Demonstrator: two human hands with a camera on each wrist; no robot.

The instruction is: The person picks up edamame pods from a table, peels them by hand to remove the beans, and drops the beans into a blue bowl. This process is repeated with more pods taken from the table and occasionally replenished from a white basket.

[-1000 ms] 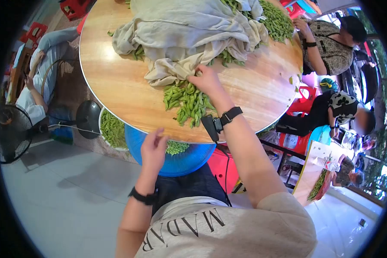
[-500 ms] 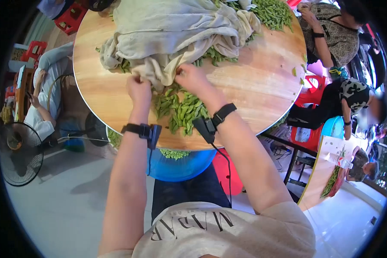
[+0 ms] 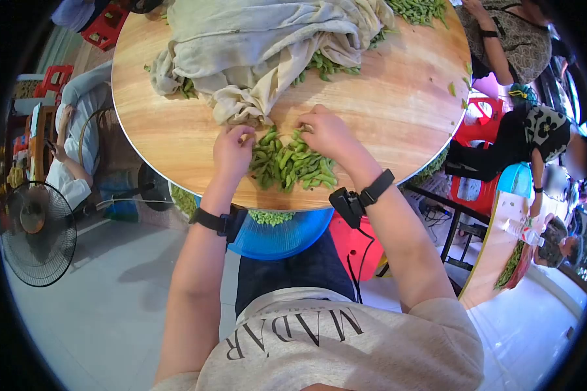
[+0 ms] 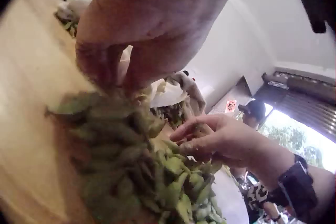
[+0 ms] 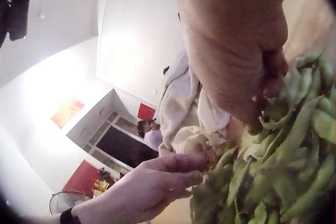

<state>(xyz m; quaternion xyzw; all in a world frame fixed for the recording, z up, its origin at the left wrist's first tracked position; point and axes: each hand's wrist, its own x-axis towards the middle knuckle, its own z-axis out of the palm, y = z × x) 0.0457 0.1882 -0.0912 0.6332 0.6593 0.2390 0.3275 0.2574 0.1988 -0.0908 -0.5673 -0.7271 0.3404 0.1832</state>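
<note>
A heap of green edamame pods [image 3: 290, 166] lies near the front edge of the round wooden table [image 3: 385, 130]. My left hand [image 3: 233, 155] is at the heap's left side, thumb and fingers bent toward each other. Its fingertips meet the pods in the left wrist view; I cannot tell whether they grip one. At the heap's far right, my right hand [image 3: 332, 135] pinches a pod [image 5: 275, 124] with curled fingers. Just beyond both hands is the gathered edge of a beige cloth [image 3: 244, 107], draped over a larger mound with pods showing from under it.
A blue basin [image 3: 284, 241] with shelled beans sits under the table edge before my lap. More pods [image 3: 421, 10] are piled at the far right. A standing fan [image 3: 38, 231] is at left, and a person [image 3: 515, 39] sits at the table's right.
Half a second ago both hands gripped the cloth's front edge; now they have let go and come down to the pods. The cloth edge has drawn back, uncovering more of the heap.
</note>
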